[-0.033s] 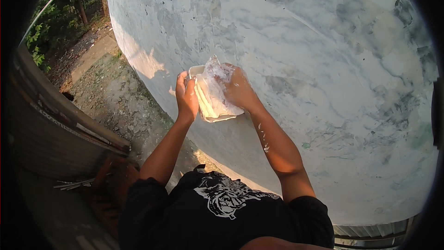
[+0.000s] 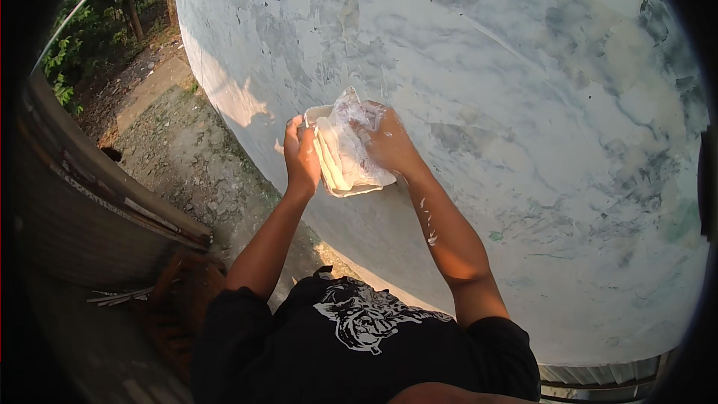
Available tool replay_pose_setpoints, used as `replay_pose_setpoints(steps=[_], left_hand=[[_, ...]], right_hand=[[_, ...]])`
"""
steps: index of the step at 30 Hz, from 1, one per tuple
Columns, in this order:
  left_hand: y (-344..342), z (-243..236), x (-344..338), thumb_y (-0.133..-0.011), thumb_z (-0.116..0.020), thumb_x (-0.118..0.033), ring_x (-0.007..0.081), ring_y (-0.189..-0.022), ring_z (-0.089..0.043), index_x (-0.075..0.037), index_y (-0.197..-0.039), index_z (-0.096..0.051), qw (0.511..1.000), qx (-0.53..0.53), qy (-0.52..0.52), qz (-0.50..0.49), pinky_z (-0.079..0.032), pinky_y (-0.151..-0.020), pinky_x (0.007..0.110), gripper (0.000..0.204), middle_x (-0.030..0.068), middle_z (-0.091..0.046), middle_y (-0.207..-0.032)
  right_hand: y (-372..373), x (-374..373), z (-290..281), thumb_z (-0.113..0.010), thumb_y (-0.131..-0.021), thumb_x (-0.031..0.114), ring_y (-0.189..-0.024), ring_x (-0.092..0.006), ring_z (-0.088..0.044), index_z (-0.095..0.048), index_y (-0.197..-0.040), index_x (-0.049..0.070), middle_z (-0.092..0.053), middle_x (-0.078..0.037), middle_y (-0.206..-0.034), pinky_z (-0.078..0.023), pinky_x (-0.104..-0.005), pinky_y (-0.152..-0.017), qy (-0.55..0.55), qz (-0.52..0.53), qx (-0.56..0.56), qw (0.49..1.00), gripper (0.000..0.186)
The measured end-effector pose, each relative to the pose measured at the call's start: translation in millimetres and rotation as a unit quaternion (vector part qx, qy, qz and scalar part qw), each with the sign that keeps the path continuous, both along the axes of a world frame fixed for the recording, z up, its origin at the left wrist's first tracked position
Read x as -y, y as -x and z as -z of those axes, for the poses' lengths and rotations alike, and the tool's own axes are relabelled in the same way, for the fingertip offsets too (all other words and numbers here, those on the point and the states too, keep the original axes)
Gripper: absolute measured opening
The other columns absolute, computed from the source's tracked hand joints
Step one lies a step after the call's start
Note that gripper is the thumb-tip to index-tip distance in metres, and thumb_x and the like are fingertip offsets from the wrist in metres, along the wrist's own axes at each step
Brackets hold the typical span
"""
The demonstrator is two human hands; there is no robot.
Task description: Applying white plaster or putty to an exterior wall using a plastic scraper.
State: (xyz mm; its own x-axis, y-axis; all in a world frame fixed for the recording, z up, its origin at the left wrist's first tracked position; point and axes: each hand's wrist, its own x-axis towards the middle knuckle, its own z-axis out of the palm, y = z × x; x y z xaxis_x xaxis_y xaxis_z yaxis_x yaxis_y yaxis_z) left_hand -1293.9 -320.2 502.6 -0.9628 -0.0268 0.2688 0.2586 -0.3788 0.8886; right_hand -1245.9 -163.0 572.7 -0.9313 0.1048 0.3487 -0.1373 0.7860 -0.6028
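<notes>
My left hand (image 2: 301,161) grips the left side of a small white rectangular tub (image 2: 353,194), its thumb over the rim. Inside lies creamy white paste (image 2: 329,158), with a crumpled clear plastic bag (image 2: 351,142) smeared white on top. At the tub's right side, my right hand (image 2: 390,142) is closed on the plastic; its fingertips are partly hidden behind the film. White smears mark the right hand and forearm. Both hands are in front of a large wall (image 2: 523,120) patched in white and grey.
To the left, beyond the wall's edge, is rough rubble-strewn ground (image 2: 202,150). A dark curved structure (image 2: 90,202) stands at the far left, with a reddish-brown slatted object (image 2: 176,307) below it. Green plants (image 2: 67,67) grow at the upper left.
The right hand and the plastic bag's upper tip have shifted slightly right. The left hand and tub have hardly moved.
</notes>
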Motion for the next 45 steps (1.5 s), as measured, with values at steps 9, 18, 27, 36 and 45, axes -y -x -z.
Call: replay_pose_setpoints(steps=[9, 18, 27, 36, 45], left_hand=[[9.8, 3.9, 32.8, -0.099, -0.047, -0.020, 0.0153, -0.100, -0.058, 0.002, -0.127, -0.049, 0.999, -0.003, -0.042, 0.018, -0.046, -0.091, 0.030, 0.035, 0.0091, -0.059, -0.106], [3.3, -13.2, 45.1, -0.099, -0.046, -0.017, 0.0132, -0.097, -0.057, 0.000, -0.121, -0.053, 0.996, -0.001, -0.074, 0.049, -0.045, -0.089, 0.028, 0.028, 0.0077, -0.061, -0.104], [8.6, -35.9, 71.4, -0.102, -0.043, -0.023, 0.0179, -0.091, -0.066, -0.001, -0.120, -0.056, 0.991, 0.025, -0.107, 0.079, -0.055, -0.081, 0.033, 0.032, 0.0090, -0.064, -0.105], [62.1, -100.7, 78.0, -0.101, -0.043, -0.038, 0.0247, -0.092, -0.069, -0.003, -0.122, -0.060, 0.949, 0.098, -0.173, 0.245, -0.057, -0.083, 0.039, 0.044, 0.0111, -0.068, -0.107], [31.2, -279.0, 30.9, -0.096, -0.033, -0.035, 0.0332, -0.104, -0.070, 0.002, -0.143, -0.044, 0.870, 0.060, -0.032, 0.489, -0.058, -0.095, 0.044, 0.061, 0.0224, -0.063, -0.126]], right_hand=[[3.1, -24.3, -8.0, -0.068, -0.095, 0.014, -0.078, -0.0131, -0.065, -0.062, -0.121, -0.004, -0.075, -0.012, -0.096, -0.051, -0.0294, -0.071, 0.371, -0.040, 0.069, 0.925, 0.032], [-9.2, -20.0, -17.3, -0.069, -0.094, 0.012, -0.070, -0.0098, -0.064, -0.064, -0.115, -0.002, -0.076, -0.009, -0.085, -0.050, -0.0297, -0.065, 0.376, -0.021, -0.001, 0.927, 0.025], [-13.7, -22.8, -25.0, -0.068, -0.096, 0.011, -0.069, -0.0094, -0.064, -0.064, -0.115, -0.004, -0.076, -0.009, -0.085, -0.050, -0.0278, -0.063, 0.424, -0.028, -0.042, 0.904, 0.025], [-49.8, -9.8, -119.2, -0.058, -0.102, 0.011, -0.095, -0.0186, -0.070, -0.051, -0.129, -0.004, -0.065, -0.015, -0.117, -0.062, -0.0337, -0.075, 0.603, -0.068, -0.053, 0.793, 0.031], [-92.7, -13.8, -304.1, -0.061, -0.093, -0.003, -0.100, -0.0243, -0.070, -0.054, -0.126, -0.007, -0.067, -0.017, -0.114, -0.060, -0.0377, -0.086, 0.431, -0.189, -0.338, 0.815, 0.034]])
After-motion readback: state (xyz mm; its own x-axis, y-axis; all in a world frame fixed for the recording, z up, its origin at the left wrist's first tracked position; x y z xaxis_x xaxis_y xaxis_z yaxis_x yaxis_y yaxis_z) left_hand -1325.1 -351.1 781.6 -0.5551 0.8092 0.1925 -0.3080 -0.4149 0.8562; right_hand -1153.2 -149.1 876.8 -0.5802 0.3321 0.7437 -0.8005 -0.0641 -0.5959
